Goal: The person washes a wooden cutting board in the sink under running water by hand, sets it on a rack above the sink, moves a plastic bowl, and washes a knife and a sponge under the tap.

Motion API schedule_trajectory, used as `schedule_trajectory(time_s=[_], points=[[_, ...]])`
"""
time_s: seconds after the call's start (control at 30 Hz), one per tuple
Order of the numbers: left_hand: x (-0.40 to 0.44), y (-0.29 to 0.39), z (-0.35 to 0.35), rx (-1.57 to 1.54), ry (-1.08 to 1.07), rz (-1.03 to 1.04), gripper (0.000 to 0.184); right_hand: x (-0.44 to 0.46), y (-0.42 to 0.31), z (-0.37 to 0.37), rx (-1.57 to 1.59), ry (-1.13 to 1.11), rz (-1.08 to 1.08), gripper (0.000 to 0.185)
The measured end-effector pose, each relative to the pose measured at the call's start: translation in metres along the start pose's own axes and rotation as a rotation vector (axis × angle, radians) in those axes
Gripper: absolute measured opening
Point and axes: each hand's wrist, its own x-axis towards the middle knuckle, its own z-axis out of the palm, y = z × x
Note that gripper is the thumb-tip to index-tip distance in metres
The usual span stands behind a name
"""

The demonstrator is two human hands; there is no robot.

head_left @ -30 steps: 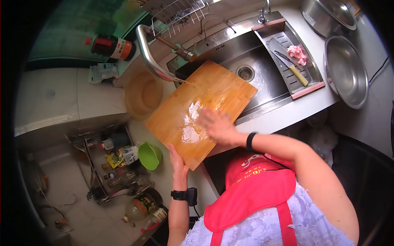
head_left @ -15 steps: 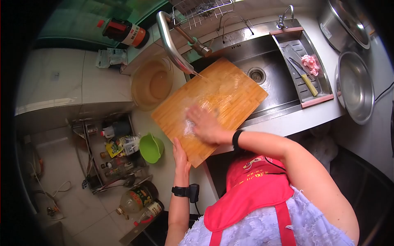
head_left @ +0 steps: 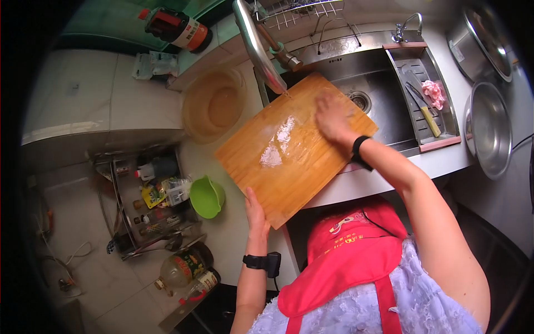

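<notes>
A wet wooden cutting board (head_left: 289,161) lies tilted over the sink's left edge, beneath the running faucet (head_left: 261,50). My left hand (head_left: 256,214) grips its near left corner, thumb on top and the other fingers hidden underneath. Flat on the board's upper right part rests my right hand (head_left: 332,116), slightly blurred, fingers stretched out, with nothing held in it. Water glistens on the wood left of that hand. In the drain tray (head_left: 439,146) right of the basin are a knife with a yellow handle (head_left: 430,122) and a crumpled pink item (head_left: 433,94).
A steel bowl (head_left: 489,131) and a lidded pot (head_left: 479,44) stand at the right. Left of the board are a large translucent basin (head_left: 214,106) and a green bowl (head_left: 207,197). Bottles (head_left: 186,265) stand at lower left, near a rack of condiments (head_left: 158,195).
My right hand has slid across the board from its lower left part to its upper right. My left hand still holds the corner. The whole view has shifted somewhat.
</notes>
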Motion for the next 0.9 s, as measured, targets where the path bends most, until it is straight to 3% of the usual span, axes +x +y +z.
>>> schedule_trajectory(time_s=[0.03, 0.07, 0.1, 0.13, 0.27, 0.3, 0.37, 0.4, 0.43, 0.5, 0.53, 0.6, 0.67, 0.73, 0.8, 0.9], points=[[-0.005, 0.001, 0.001, 0.004, -0.015, -0.002, 0.067, -0.004, -0.026, -0.021, 0.076, -0.079, -0.091, 0.048], [-0.009, 0.008, 0.006, 0.008, -0.035, 0.003, 0.067, -0.014, -0.054, -0.017, 0.482, -0.024, -0.039, 0.049], [-0.010, 0.013, 0.010, 0.011, -0.057, 0.012, 0.067, -0.029, -0.087, -0.016, 0.296, 0.100, -0.189, 0.048], [-0.009, 0.011, 0.008, -0.004, -0.074, 0.010, 0.067, -0.039, -0.108, -0.069, 0.211, -0.149, -0.342, 0.051], [-0.005, 0.008, 0.005, -0.029, -0.068, 0.003, 0.066, -0.068, -0.143, -0.067, 0.552, -0.054, -0.538, 0.060], [-0.007, 0.006, 0.005, -0.025, -0.039, -0.007, 0.065, -0.055, -0.127, -0.062, 0.528, -0.135, -0.537, 0.058], [-0.012, 0.006, 0.008, -0.022, -0.015, 0.000, 0.065, -0.027, -0.077, -0.018, 0.359, -0.001, -0.416, 0.052], [-0.014, 0.005, 0.008, -0.022, -0.001, 0.005, 0.065, 0.005, -0.042, -0.043, 0.625, -0.305, -0.110, 0.052], [-0.013, 0.003, 0.008, -0.017, 0.004, 0.003, 0.066, 0.016, -0.013, -0.046, 0.534, -0.420, 0.047, 0.052], [-0.010, 0.001, 0.006, -0.005, 0.013, 0.002, 0.067, 0.025, 0.039, -0.001, 0.095, -0.120, 0.099, 0.052], [-0.011, 0.001, 0.007, -0.007, 0.017, 0.001, 0.068, 0.024, 0.055, 0.025, 0.202, -0.032, 0.229, 0.054], [-0.014, 0.004, 0.011, -0.009, 0.020, -0.008, 0.070, 0.022, 0.043, 0.022, 0.170, -0.018, 0.197, 0.054], [-0.019, 0.009, 0.015, 0.009, 0.040, -0.040, 0.071, 0.011, 0.007, 0.015, 0.118, -0.032, 0.029, 0.053], [-0.018, 0.011, 0.017, 0.014, 0.033, -0.042, 0.071, -0.010, -0.044, -0.013, 0.448, -0.091, -0.118, 0.052], [-0.017, 0.010, 0.016, 0.011, 0.008, -0.023, 0.072, -0.033, -0.098, -0.036, 0.397, -0.030, -0.363, 0.051], [-0.016, 0.009, 0.014, -0.027, -0.057, -0.039, 0.072, -0.035, -0.148, -0.059, 0.598, -0.019, -0.564, 0.050]])
